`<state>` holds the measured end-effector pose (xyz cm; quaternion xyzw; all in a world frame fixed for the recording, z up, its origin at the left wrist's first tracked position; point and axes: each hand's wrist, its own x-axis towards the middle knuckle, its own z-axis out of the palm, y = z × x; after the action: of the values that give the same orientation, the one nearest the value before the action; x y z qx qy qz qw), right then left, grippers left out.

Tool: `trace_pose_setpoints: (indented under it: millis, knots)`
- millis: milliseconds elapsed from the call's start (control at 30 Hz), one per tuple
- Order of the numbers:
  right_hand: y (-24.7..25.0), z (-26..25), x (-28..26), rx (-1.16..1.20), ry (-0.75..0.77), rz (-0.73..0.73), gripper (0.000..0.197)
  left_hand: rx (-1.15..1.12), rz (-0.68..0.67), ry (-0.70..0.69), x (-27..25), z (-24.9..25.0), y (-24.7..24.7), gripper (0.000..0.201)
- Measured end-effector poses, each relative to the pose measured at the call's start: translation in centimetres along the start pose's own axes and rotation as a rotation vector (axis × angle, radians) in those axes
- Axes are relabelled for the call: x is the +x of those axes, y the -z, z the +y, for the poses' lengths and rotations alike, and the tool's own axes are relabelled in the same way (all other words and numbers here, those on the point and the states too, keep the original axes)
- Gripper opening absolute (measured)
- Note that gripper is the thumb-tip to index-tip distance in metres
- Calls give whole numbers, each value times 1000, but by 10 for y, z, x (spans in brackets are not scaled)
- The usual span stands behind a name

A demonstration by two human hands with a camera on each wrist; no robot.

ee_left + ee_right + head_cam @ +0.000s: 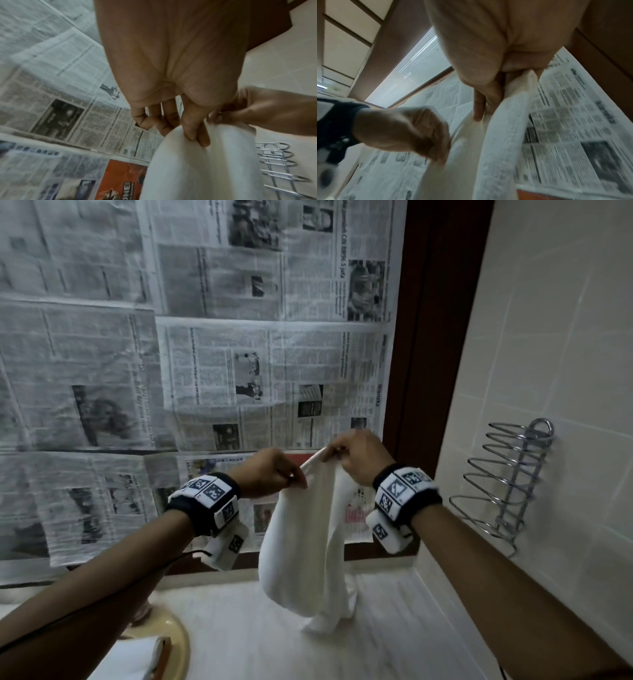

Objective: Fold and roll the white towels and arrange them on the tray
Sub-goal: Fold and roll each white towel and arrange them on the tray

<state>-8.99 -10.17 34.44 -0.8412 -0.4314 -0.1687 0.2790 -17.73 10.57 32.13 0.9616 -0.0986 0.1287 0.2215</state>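
A white towel [301,546] hangs in the air over the pale counter [246,631], its lower end just touching the surface. My left hand [274,474] pinches its top edge on the left; in the left wrist view my thumb and fingers [197,134] press into the cloth [197,169]. My right hand [356,453] grips the top edge on the right, and in the right wrist view the towel [501,128] runs down out of its curled fingers [479,108]. The two hands are close together. A round beige tray [178,642] at the lower left holds another white towel [133,659], partly hidden by my left forearm.
Newspaper sheets [137,337] cover the wall behind the counter. A dark wooden frame [435,337] stands at their right. On the tiled right wall [565,320] hangs a chrome wire spiral holder [503,484], close to my right forearm.
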Motion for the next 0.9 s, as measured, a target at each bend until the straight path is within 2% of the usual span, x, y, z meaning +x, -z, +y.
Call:
trace_pose_setpoints:
  millis: [200, 400, 500, 667, 800, 900]
  knots:
    - [36, -25, 57, -54, 18, 89, 32, 80, 52, 85, -7, -16, 50, 17]
    - [56, -28, 94, -96, -53, 164, 37, 151, 147, 145, -8, -28, 119, 17]
    - [59, -36, 104, -99, -55, 177, 38, 197, 196, 160, -10, -34, 142, 22]
    - [61, -39, 113, -158, -100, 190, 42, 255, 196, 195, -19, -43, 168, 27]
    - [69, -50, 107, -301, -141, 160, 36, 249, 338, 241, -25, -46, 185, 23]
    - [73, -60, 107, -334, -157, 108, 28, 305, 278, 263, -28, -44, 193, 23]
